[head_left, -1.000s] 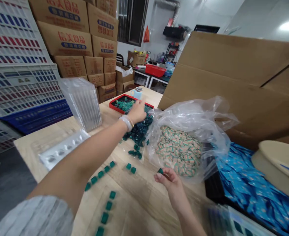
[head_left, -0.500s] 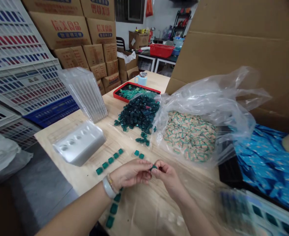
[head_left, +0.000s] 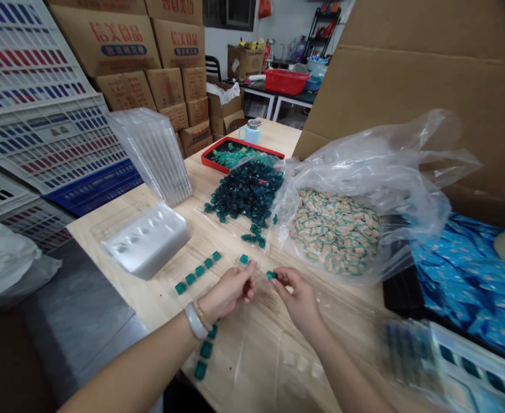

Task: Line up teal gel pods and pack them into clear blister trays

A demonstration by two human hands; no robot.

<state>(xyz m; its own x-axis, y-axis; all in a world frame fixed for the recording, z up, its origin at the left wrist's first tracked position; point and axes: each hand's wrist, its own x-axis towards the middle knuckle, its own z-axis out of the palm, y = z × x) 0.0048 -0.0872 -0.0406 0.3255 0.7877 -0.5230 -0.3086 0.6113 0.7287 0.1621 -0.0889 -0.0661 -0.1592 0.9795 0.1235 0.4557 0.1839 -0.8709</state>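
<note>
Your right hand (head_left: 297,298) pinches one teal pod (head_left: 271,275) between thumb and fingertips, with the pod showing at the tip of the grip. Your left hand (head_left: 230,289) is just beside it, its fingers curled narrow and pointing toward the right hand; you can't tell if it holds anything. A loose pod (head_left: 244,259) lies on the table (head_left: 157,304) just past the left fingertips. A white bangle (head_left: 195,321) sits on your left wrist. A short row of pods (head_left: 196,271) lies beyond the left hand, and another line of pods (head_left: 206,350) lies below that wrist. A blurred plastic tray (head_left: 445,367) sits at lower right. Farther on, a heap of dark pods (head_left: 246,192) sits on clear plastic, next to a clear bag of printed sachets (head_left: 333,232). A silver blister tray (head_left: 147,241) and a stack of clear trays (head_left: 151,155) are to the left. Blue packets (head_left: 462,269) fill a box at right. Farthest along the table are a red tray (head_left: 224,150) of lighter green pods and a mug (head_left: 252,132). Cartons (head_left: 106,40) are stacked behind.
</note>
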